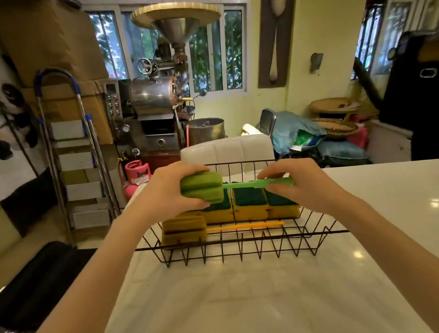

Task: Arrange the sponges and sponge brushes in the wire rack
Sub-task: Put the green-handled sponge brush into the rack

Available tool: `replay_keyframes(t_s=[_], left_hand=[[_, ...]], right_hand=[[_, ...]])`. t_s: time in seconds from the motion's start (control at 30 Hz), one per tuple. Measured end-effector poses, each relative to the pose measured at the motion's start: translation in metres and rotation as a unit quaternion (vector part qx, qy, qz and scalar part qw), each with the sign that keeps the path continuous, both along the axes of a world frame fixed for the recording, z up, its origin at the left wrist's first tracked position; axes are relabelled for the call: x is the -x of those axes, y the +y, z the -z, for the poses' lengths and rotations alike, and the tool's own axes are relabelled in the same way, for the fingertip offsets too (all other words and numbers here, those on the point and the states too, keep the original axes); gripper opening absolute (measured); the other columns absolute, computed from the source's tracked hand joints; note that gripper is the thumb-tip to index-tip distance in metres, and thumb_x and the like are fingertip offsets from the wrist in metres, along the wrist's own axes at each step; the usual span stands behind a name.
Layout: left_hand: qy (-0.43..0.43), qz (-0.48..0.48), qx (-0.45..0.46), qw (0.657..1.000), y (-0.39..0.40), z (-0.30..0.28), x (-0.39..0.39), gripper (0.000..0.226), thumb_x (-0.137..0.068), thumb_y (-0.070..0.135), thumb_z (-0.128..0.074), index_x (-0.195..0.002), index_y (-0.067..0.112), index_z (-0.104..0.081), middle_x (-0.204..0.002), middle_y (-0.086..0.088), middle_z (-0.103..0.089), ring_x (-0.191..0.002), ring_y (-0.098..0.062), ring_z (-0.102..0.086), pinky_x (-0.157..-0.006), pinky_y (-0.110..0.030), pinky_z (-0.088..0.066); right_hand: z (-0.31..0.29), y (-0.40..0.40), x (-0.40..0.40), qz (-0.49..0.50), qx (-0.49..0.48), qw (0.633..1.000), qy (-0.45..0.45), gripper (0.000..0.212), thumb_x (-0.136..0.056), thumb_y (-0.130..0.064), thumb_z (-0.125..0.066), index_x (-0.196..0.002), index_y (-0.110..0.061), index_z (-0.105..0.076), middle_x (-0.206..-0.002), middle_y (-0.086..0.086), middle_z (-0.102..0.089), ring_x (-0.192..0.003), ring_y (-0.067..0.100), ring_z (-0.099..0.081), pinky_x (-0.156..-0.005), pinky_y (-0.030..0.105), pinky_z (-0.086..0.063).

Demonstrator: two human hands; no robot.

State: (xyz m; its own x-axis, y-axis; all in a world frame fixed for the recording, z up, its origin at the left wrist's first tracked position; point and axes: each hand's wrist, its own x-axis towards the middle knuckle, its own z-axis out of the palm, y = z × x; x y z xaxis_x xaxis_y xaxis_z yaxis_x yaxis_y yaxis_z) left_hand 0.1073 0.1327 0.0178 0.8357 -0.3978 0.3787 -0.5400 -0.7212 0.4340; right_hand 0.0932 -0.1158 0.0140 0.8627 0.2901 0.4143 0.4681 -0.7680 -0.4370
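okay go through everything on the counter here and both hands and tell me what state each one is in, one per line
Green sponge brush: held level above the rack, not yet in it.
Left hand: closed around the brush's sponge head.
Right hand: pinching the brush's handle end.
Wire rack: upright on the counter, partly filled.
Yellow sponge brush: lying flat in the rack, head to the left.
Yellow-and-green sponges: set in a row along the rack's back.

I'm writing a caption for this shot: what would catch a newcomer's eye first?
First, the green sponge brush, held level over the wire rack by both hands: the left hand wraps its foam head, the right hand pinches the handle. Below it, yellow-and-green sponges line the rack's back, with a yellow sponge brush in front. Behind, a steel machine stands by the window.
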Motion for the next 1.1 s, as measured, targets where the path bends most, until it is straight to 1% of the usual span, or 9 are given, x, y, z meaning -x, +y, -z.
replay_keyframes(t_s=[0.43, 0.57, 0.63, 0.7, 0.8, 0.87, 0.93, 1.0, 1.1], left_hand=[[0.025, -0.002, 0.002, 1.000, -0.012, 0.000, -0.044, 0.059, -0.067, 0.018, -0.075, -0.121, 0.026, -0.050, -0.123, 0.000, -0.048, -0.109, -0.017, -0.044, -0.092, -0.032, -0.038], [-0.062, 0.002, 0.039, 0.997, -0.014, -0.004, -0.038, 0.064, -0.065, 0.020, -0.076, -0.123, 0.024, -0.048, -0.128, -0.003, -0.046, -0.110, -0.013, -0.041, -0.098, -0.037, -0.040], [-0.164, 0.003, 0.145, 0.976, -0.018, -0.006, -0.033, 0.077, -0.063, 0.029, -0.076, -0.130, 0.024, -0.037, -0.130, 0.002, -0.042, -0.115, -0.011, -0.041, -0.102, -0.030, -0.040], [-0.185, 0.009, 0.270, 0.945, -0.022, -0.010, -0.028, 0.089, -0.061, 0.038, -0.075, -0.134, 0.032, -0.024, -0.135, 0.011, -0.036, -0.124, -0.005, -0.037, -0.100, -0.012, -0.035], [-0.009, 0.025, 0.377, 0.926, -0.030, -0.019, -0.019, 0.086, -0.065, 0.040, -0.071, -0.136, 0.039, -0.021, -0.141, 0.010, -0.035, -0.124, -0.002, -0.038, -0.091, -0.011, -0.034], [0.100, 0.052, 0.307, 0.945, -0.033, -0.017, -0.020, 0.063, -0.074, 0.038, -0.058, -0.132, 0.032, -0.034, -0.130, 0.010, -0.047, -0.111, 0.002, -0.048, -0.092, -0.017, -0.039], [0.172, 0.081, 0.223, 0.956, -0.037, -0.011, -0.022, 0.037, -0.083, 0.029, -0.052, -0.120, 0.030, -0.050, -0.115, 0.010, -0.061, -0.101, 0.002, -0.057, -0.095, -0.027, -0.045], [0.191, 0.092, 0.186, 0.959, -0.041, -0.005, -0.024, 0.026, -0.086, 0.023, -0.053, -0.110, 0.029, -0.059, -0.099, 0.013, -0.067, -0.093, -0.001, -0.063, -0.088, -0.024, -0.050], [0.172, 0.085, 0.166, 0.967, -0.042, -0.004, -0.026, 0.023, -0.082, 0.017, -0.060, -0.102, 0.026, -0.066, -0.093, 0.006, -0.073, -0.090, -0.005, -0.067, -0.082, -0.021, -0.052]], right_hand=[[0.013, 0.007, -0.037, 0.041, 0.144, 0.989, -0.014, 0.027, -0.090, -0.022, -0.050, -0.116, -0.028, -0.054, -0.105, -0.001, -0.066, -0.088, 0.013, -0.055, -0.073, 0.025, -0.044], [0.015, 0.005, -0.037, 0.034, 0.133, 0.991, -0.002, 0.023, -0.089, -0.023, -0.052, -0.112, -0.026, -0.057, -0.099, -0.002, -0.068, -0.083, 0.012, -0.056, -0.072, 0.025, -0.045], [0.012, 0.001, -0.037, 0.030, 0.070, 0.997, -0.003, 0.021, -0.087, -0.021, -0.056, -0.107, -0.024, -0.057, -0.094, -0.005, -0.067, -0.085, 0.014, -0.060, -0.078, 0.029, -0.050], [0.009, -0.001, -0.035, 0.011, -0.058, 0.998, 0.002, 0.017, -0.084, -0.016, -0.060, -0.097, -0.026, -0.057, -0.089, -0.009, -0.064, -0.086, 0.013, -0.062, -0.081, 0.029, -0.052], [0.006, 0.007, -0.028, -0.042, -0.315, 0.944, 0.089, 0.017, -0.081, -0.008, -0.062, -0.091, -0.020, -0.056, -0.092, 0.001, -0.068, -0.086, 0.015, -0.068, -0.077, 0.029, -0.058], [0.007, 0.018, -0.024, -0.072, -0.475, 0.863, 0.158, 0.017, -0.080, -0.004, -0.061, -0.093, -0.014, -0.056, -0.090, 0.007, -0.072, -0.085, 0.019, -0.071, -0.072, 0.029, -0.060], [0.009, 0.026, -0.022, -0.069, -0.551, 0.811, 0.182, 0.018, -0.079, -0.003, -0.062, -0.094, -0.012, -0.057, -0.082, 0.005, -0.075, -0.083, 0.019, -0.072, -0.068, 0.026, -0.059], [0.012, 0.033, -0.020, -0.054, -0.579, 0.791, 0.193, 0.020, -0.077, -0.004, -0.064, -0.095, -0.012, -0.058, -0.078, 0.003, -0.076, -0.082, 0.018, -0.072, -0.067, 0.025, -0.060], [0.015, 0.038, -0.021, -0.032, -0.570, 0.798, 0.195, 0.021, -0.076, -0.007, -0.067, -0.095, -0.011, -0.059, -0.085, 0.006, -0.075, -0.081, 0.017, -0.072, -0.069, 0.026, -0.060]])
